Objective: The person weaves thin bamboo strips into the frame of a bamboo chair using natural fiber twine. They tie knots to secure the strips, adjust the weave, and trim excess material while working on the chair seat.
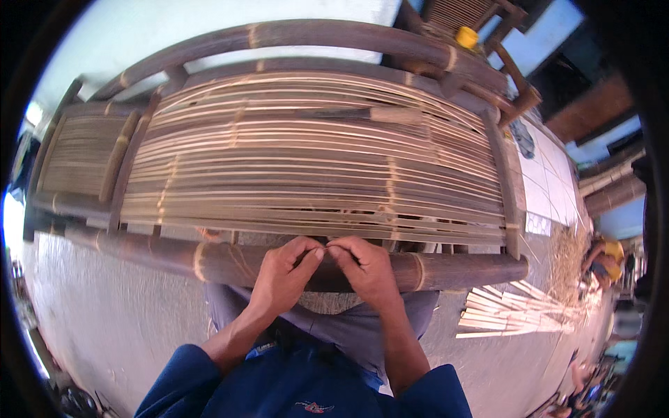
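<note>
My left hand [284,273] and my right hand [368,270] meet at the front rail of a bamboo bench. On each, thumb and forefinger are pinched together, and the fingertips almost touch. Whatever they hold is too small to make out. The thick dark bamboo rail [160,254] runs beneath both hands, with pale bands around it. Beyond it stretches the seat of thin bamboo slats [279,174], crossed by pale bindings [391,188]. A knife with a dark blade and a wooden handle [397,115] lies across the slats toward the back.
A bundle of pale split bamboo strips [512,311] lies on the floor at the right, beside a heap of shavings [568,268]. A yellow container [466,37] stands at the back right. Another person [605,261] in yellow sits farther right. The bench's back rail [313,33] curves behind the seat.
</note>
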`<state>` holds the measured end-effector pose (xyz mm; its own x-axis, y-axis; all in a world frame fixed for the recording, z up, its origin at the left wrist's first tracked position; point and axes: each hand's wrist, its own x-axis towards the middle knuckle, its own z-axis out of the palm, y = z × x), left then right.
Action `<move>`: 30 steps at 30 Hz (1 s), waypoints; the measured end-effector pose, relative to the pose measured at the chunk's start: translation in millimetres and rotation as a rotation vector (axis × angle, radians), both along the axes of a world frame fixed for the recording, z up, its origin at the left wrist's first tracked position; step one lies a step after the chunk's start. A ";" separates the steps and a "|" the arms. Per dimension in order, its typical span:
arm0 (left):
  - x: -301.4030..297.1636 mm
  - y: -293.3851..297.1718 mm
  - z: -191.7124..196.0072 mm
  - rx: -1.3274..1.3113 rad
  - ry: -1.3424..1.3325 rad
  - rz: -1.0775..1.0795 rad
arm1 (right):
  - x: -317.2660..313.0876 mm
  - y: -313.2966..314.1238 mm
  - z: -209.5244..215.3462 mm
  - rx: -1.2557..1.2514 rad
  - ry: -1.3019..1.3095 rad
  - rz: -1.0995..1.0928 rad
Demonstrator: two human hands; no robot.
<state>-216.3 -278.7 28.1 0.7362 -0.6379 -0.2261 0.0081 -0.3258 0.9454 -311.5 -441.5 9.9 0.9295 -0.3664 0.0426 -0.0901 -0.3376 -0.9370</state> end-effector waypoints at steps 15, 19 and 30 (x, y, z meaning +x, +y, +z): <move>1.2 2.8 -0.8 0.027 -0.386 0.089 | -3.8 -18.9 -1.2 0.009 -0.033 0.033; 12.5 5.2 -3.0 0.259 -0.701 -0.003 | -21.5 -41.4 13.5 -0.404 0.141 0.018; 16.6 -35.1 -26.1 0.420 -0.859 -0.141 | -31.9 -57.8 3.3 -0.482 0.293 0.103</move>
